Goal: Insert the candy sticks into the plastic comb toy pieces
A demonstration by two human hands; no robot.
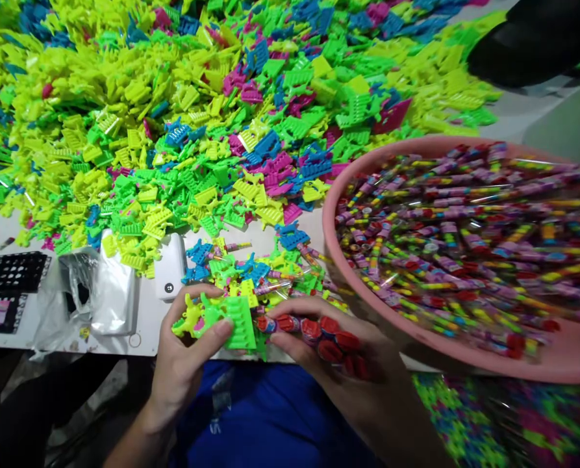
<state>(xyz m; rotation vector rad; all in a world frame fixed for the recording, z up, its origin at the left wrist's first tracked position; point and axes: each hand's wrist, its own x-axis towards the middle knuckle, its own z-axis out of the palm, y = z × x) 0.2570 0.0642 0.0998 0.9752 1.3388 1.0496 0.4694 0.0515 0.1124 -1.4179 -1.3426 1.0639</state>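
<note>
My left hand (180,370) pinches a bright green plastic toy piece (241,323) with a ridged flat panel, thumb on its front. A yellow toy piece (188,317) is gripped along with it. Close by on the right, my right hand (384,367) is closed around a bunch of thin candy-like tubes (314,328), their red ends facing up and left. One tube end points at the green piece's edge; whether they touch I cannot tell. Just beyond both hands, loose blue toy pieces (254,268), green and yellow ones and a few tubes lie on the table.
A huge heap of neon toy pieces (173,130) covers the far table. To the right stands a pink basin (341,240) full of wrapped tubes. White boxes (171,263), clear plastic bags and black perforated trays (19,273) lie left. A dark object (528,45) sits top right.
</note>
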